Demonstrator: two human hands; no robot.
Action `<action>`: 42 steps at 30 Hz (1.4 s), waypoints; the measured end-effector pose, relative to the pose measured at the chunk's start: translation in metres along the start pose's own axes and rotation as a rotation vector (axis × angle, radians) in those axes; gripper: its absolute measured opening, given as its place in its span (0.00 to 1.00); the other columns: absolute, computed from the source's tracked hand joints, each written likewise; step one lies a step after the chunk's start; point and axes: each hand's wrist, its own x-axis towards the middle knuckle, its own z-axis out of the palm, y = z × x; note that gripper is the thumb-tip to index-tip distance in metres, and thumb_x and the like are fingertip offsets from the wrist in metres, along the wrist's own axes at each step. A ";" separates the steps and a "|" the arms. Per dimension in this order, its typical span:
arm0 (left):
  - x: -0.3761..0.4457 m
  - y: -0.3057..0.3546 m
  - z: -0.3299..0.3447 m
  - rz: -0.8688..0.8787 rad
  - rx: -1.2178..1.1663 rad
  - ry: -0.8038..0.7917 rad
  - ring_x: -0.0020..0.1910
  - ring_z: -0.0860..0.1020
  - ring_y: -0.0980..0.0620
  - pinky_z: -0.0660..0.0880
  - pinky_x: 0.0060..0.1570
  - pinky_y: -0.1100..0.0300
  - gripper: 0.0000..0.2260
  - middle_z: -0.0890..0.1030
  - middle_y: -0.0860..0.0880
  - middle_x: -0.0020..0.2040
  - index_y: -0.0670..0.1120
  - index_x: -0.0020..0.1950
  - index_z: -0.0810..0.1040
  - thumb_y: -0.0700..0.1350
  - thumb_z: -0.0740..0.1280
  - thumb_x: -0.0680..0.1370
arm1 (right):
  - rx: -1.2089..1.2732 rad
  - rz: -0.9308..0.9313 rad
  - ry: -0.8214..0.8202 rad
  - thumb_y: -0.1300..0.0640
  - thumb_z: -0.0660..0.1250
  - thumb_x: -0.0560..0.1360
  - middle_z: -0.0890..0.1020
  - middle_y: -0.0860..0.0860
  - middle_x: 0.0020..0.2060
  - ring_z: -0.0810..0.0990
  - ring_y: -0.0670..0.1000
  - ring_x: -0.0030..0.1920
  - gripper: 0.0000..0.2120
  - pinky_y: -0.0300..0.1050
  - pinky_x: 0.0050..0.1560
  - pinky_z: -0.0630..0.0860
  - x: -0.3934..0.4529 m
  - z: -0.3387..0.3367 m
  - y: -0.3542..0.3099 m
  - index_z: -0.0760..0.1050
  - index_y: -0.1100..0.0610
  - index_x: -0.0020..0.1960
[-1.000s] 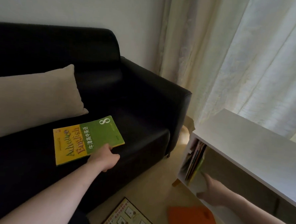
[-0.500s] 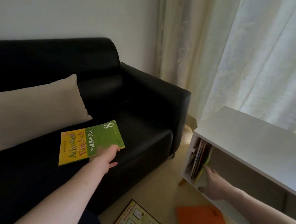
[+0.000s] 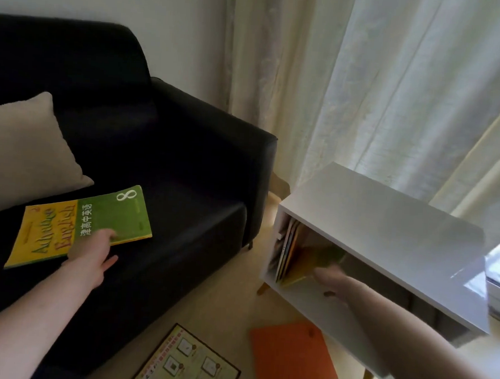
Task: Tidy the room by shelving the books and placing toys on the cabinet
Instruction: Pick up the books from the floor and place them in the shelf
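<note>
Book on the sofa seat: thin paperback, cover yellow on its near half and green on its far half, "English" in red-brown letters, white Chinese characters and a white "8" on the green. It lies flat, just in front of the beige cushion

Left hand: fingers flat on the book's near edge, thumb splayed to the side on the seat; pressing, not gripping. Against half a second ago the fingertips sit a little farther onto the green cover

Right hand, beside the sofa at the white cabinet: blurred, fingers against the yellow-green book leaning in the shelf; cannot tell whether they pinch it. That book now tilts well over from the upright stack; earlier it stood close against it

Count: one book on the sofa; two on the floor in front of the sofa, an orange one and a picture-panel one; several in the cabinet, too tight to number; one cushion; two hands
</note>
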 end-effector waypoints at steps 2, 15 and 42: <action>0.003 0.001 -0.002 0.006 -0.012 -0.003 0.64 0.76 0.47 0.81 0.52 0.54 0.25 0.72 0.45 0.72 0.49 0.74 0.72 0.44 0.72 0.77 | 0.046 -0.048 0.074 0.49 0.66 0.79 0.77 0.56 0.62 0.80 0.56 0.55 0.21 0.49 0.46 0.84 0.007 0.001 -0.005 0.70 0.55 0.69; -0.008 -0.007 -0.009 0.235 0.312 0.130 0.64 0.79 0.39 0.76 0.66 0.46 0.19 0.79 0.46 0.70 0.52 0.69 0.81 0.47 0.73 0.78 | -0.064 -0.254 0.011 0.57 0.70 0.75 0.78 0.51 0.58 0.79 0.54 0.59 0.25 0.56 0.64 0.78 -0.009 0.048 -0.049 0.71 0.51 0.71; -0.076 0.025 -0.012 0.578 0.423 -0.187 0.50 0.83 0.49 0.82 0.55 0.47 0.14 0.85 0.54 0.54 0.63 0.53 0.86 0.52 0.64 0.73 | -0.706 -0.386 -0.200 0.51 0.68 0.78 0.79 0.49 0.64 0.78 0.51 0.64 0.22 0.46 0.65 0.76 -0.059 0.046 -0.042 0.74 0.51 0.71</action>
